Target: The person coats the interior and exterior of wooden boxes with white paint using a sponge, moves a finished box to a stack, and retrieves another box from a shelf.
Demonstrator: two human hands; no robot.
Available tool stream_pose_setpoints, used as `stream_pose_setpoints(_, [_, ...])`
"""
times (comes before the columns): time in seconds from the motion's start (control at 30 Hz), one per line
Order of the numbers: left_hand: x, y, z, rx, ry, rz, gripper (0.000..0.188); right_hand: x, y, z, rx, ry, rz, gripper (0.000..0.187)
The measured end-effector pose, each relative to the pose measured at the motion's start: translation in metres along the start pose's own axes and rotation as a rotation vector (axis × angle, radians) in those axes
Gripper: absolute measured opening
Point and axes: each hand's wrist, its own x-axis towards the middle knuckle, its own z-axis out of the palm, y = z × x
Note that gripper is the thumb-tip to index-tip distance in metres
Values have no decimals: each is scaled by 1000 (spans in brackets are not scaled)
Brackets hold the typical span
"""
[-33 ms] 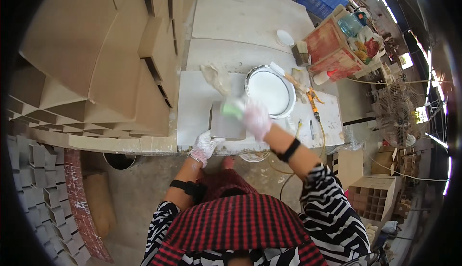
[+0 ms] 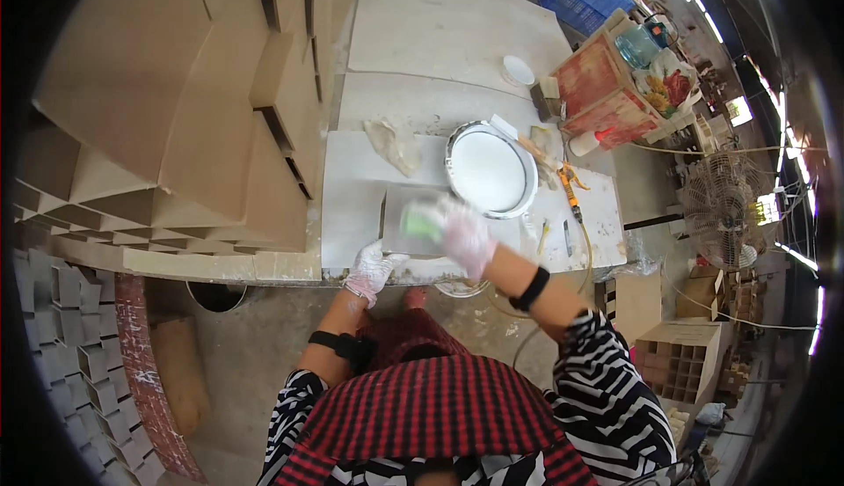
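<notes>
Right grip [image 2: 468,233] holds green item [image 2: 422,224] near white-filled tub [image 2: 531,180].

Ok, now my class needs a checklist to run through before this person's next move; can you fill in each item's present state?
1. Left hand at the grey piece: ok, at its near left corner. Whether it grips or only steadies, cannot tell.
2. Right hand holding the green item: ok, though blur hides how the fingers sit.
3. White pail open: ok, its white contents show.
4. Crumpled cloth off the grey piece: ok, it lies beyond it.
5. Orange tool put away: not ok, it lies on the worktable.
6. Grey piece evenly finished: cannot tell, partly covered and blurred.
</notes>
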Motion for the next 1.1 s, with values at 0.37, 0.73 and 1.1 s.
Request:
stream_pose_setpoints(0.37, [4,-19,-9,-70,23,-49,31,33,31,-17,-42,76,427,31])
stream_pose_setpoints(0.73, [5,-28,-10,-87,-7,-65,34,29,18,3,-27,-28,225,37])
stream_pose_setpoints(1.1, [2,-6,1,-33,49,39,40,43,-16,0,-63,-50,-103,26])
